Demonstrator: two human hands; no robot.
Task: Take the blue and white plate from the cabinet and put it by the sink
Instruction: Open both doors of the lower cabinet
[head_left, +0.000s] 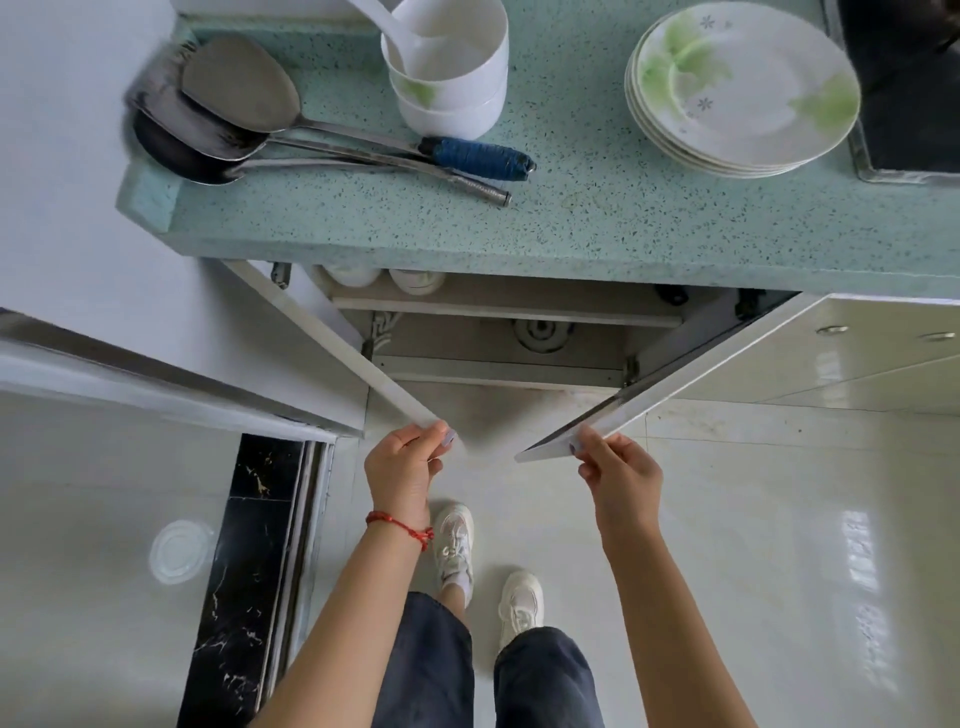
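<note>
The cabinet (498, 332) under the green speckled counter (571, 218) stands with both white doors swung out toward me. My left hand (402, 462) pinches the free edge of the left door (358, 353). My right hand (618, 473) grips the free edge of the right door (675, 384). Inside, the upper shelf (498, 304) holds white bowls (384, 275) at its left end. On the lower shelf, a blue and white patterned rim (383, 332) shows at the left, mostly hidden. A round grey object (540, 332) sits in the middle.
On the counter lie metal spatulas and a ladle (223, 119), stacked white bowls with a spoon (447, 73), and a stack of green-patterned plates (737, 88). A dark sink (914, 104) is at the far right. My feet (488, 566) stand on the glossy floor.
</note>
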